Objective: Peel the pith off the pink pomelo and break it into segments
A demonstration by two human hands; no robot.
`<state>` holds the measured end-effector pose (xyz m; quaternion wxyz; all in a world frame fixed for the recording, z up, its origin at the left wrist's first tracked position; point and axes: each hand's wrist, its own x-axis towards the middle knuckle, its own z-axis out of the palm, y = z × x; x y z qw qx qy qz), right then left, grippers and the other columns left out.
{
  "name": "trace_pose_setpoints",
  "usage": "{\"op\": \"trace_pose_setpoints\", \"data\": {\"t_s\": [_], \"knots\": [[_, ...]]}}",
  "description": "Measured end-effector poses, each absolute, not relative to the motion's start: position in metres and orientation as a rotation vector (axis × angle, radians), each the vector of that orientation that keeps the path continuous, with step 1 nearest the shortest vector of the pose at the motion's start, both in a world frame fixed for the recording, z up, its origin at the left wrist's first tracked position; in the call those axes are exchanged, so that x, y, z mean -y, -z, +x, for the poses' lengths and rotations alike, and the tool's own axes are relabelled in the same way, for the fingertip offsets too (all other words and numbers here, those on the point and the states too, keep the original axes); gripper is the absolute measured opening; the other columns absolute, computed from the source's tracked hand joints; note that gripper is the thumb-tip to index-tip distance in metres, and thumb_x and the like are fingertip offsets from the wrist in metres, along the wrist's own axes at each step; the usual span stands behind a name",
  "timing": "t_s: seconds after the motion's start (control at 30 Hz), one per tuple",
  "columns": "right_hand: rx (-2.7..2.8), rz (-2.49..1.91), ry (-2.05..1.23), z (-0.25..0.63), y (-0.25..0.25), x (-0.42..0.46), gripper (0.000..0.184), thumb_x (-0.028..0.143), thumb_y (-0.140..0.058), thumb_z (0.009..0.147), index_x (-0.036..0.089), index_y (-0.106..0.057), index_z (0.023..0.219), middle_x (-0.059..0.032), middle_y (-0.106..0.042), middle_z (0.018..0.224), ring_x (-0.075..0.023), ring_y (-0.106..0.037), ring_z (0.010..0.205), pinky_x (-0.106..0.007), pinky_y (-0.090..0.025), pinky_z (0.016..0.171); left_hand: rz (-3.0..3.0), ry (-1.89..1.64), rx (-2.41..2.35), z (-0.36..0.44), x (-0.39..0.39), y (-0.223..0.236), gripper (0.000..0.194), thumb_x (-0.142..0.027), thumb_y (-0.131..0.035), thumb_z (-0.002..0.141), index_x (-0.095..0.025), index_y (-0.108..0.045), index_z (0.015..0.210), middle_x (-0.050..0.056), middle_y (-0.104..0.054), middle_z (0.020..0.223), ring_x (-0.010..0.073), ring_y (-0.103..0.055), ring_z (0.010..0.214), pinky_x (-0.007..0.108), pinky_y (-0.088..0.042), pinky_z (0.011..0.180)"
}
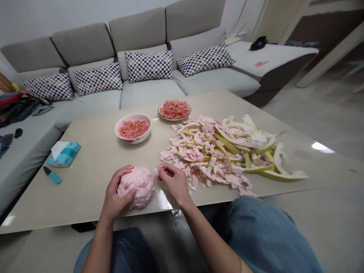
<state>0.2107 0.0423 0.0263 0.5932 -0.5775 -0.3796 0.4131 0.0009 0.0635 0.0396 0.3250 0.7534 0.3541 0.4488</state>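
A peeled pomelo (139,185) with a ragged pink pith surface sits at the front edge of the table. My left hand (118,193) is wrapped around its left side, thumb across the front. Just to the right of the fruit, my right hand (172,182) pinches a small pale pink scrap of pith (158,169) between thumb and fingertips. Beyond that hand spreads a heap of torn pink pith (193,151) mixed with yellow-green and white rind strips (227,144).
Behind the pomelo stand a white bowl (133,116) and a dark-rimmed plate (162,116), both with pink pomelo flesh. On the left lie a blue tissue pack (68,153) and a teal-handled knife (54,177). A grey sofa (150,91) lines the table's far side.
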Motion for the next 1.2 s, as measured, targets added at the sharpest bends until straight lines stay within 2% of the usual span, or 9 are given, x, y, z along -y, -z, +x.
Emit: {"op": "trace_pose_setpoints", "data": {"t_s": [0.2, 0.3, 0.37, 0.43, 0.53, 0.63, 0.8, 1.0, 1.2], "knots": [[0.955, -1.329, -0.858, 0.241, -0.037, -0.033, 0.030, 0.041, -0.065, 0.083, 0.016, -0.075, 0.097, -0.0080, -0.075, 0.083, -0.0196, -0.070, 0.068, -0.034, -0.060, 0.067, 1.958, -1.188, -0.931, 0.001, -0.064, -0.036, 0.042, -0.032, -0.071, 0.084, -0.024, -0.056, 0.122, 0.011, -0.060, 0.131, 0.0261, -0.055, 0.127, 0.044, -0.042, 0.109], [1.104, -1.472, -0.390, 0.262, -0.046, -0.031, 0.029, 0.033, -0.056, 0.090, 0.018, -0.073, 0.109, -0.0135, -0.074, 0.107, -0.0256, -0.070, 0.095, -0.043, -0.058, 0.085, 1.964, -1.205, -0.933, 0.000, -0.064, -0.035, 0.043, -0.037, -0.071, 0.084, -0.024, -0.057, 0.123, 0.012, -0.060, 0.131, 0.0274, -0.055, 0.127, 0.045, -0.043, 0.109], [1.196, -1.558, -0.034, 0.270, -0.050, -0.030, 0.033, 0.027, -0.053, 0.092, 0.016, -0.069, 0.119, -0.0186, -0.066, 0.127, -0.0321, -0.060, 0.119, -0.055, -0.048, 0.101, 1.969, -1.213, -0.940, 0.000, -0.063, -0.035, 0.045, -0.040, -0.071, 0.084, -0.023, -0.057, 0.123, 0.012, -0.060, 0.131, 0.0283, -0.055, 0.128, 0.046, -0.042, 0.109], [1.303, -1.567, 0.179, 0.266, -0.052, -0.025, 0.036, 0.023, -0.055, 0.092, 0.013, -0.065, 0.124, -0.0217, -0.059, 0.136, -0.0353, -0.052, 0.129, -0.060, -0.041, 0.106, 1.968, -1.215, -0.946, 0.001, -0.063, -0.034, 0.045, -0.042, -0.070, 0.084, -0.024, -0.057, 0.123, 0.012, -0.060, 0.132, 0.0281, -0.054, 0.128, 0.046, -0.042, 0.109], [1.569, -1.353, 0.089, 0.239, -0.053, -0.013, 0.031, 0.017, -0.056, 0.093, 0.019, -0.066, 0.122, -0.0146, -0.069, 0.116, -0.0262, -0.062, 0.110, -0.045, -0.053, 0.095, 1.967, -1.224, -0.931, 0.001, -0.063, -0.033, 0.044, -0.043, -0.069, 0.085, -0.024, -0.057, 0.123, 0.012, -0.060, 0.132, 0.0272, -0.055, 0.127, 0.045, -0.042, 0.110], [1.757, -1.203, -0.103, 0.208, -0.053, -0.006, 0.026, 0.016, -0.057, 0.094, 0.022, -0.068, 0.117, -0.0095, -0.072, 0.104, -0.0213, -0.066, 0.096, -0.035, -0.057, 0.084, 1.973, -1.228, -0.935, 0.002, -0.063, -0.033, 0.043, -0.041, -0.068, 0.086, -0.024, -0.057, 0.123, 0.012, -0.060, 0.132, 0.0274, -0.055, 0.128, 0.046, -0.043, 0.109], [1.884, -1.230, 0.056, 0.195, -0.056, -0.009, 0.019, 0.015, -0.053, 0.096, 0.016, -0.071, 0.103, -0.0103, -0.073, 0.094, -0.0206, -0.067, 0.085, -0.031, -0.056, 0.075, 1.973, -1.211, -0.963, 0.002, -0.062, -0.035, 0.041, -0.036, -0.068, 0.085, -0.023, -0.057, 0.123, 0.012, -0.061, 0.132, 0.0272, -0.055, 0.128, 0.046, -0.043, 0.109], [1.959, -1.263, 0.284, 0.191, -0.053, -0.015, 0.022, 0.012, -0.050, 0.096, 0.017, -0.070, 0.088, -0.0089, -0.071, 0.079, -0.0195, -0.065, 0.075, -0.030, -0.054, 0.069, 1.932, -1.217, -0.998, 0.004, -0.064, -0.038, 0.038, -0.031, -0.069, 0.083, -0.023, -0.059, 0.119, 0.011, -0.063, 0.129, 0.0269, -0.057, 0.126, 0.045, -0.044, 0.109], [1.786, -1.302, 0.089, 0.181, -0.047, -0.017, 0.020, 0.013, -0.052, 0.094, 0.018, -0.069, 0.084, -0.0070, -0.069, 0.078, -0.0186, -0.065, 0.076, -0.028, -0.052, 0.071, 1.935, -1.217, -0.982, 0.004, -0.064, -0.038, 0.038, -0.030, -0.070, 0.083, -0.023, -0.059, 0.119, 0.011, -0.063, 0.129, 0.0264, -0.057, 0.126, 0.045, -0.043, 0.110]]}}
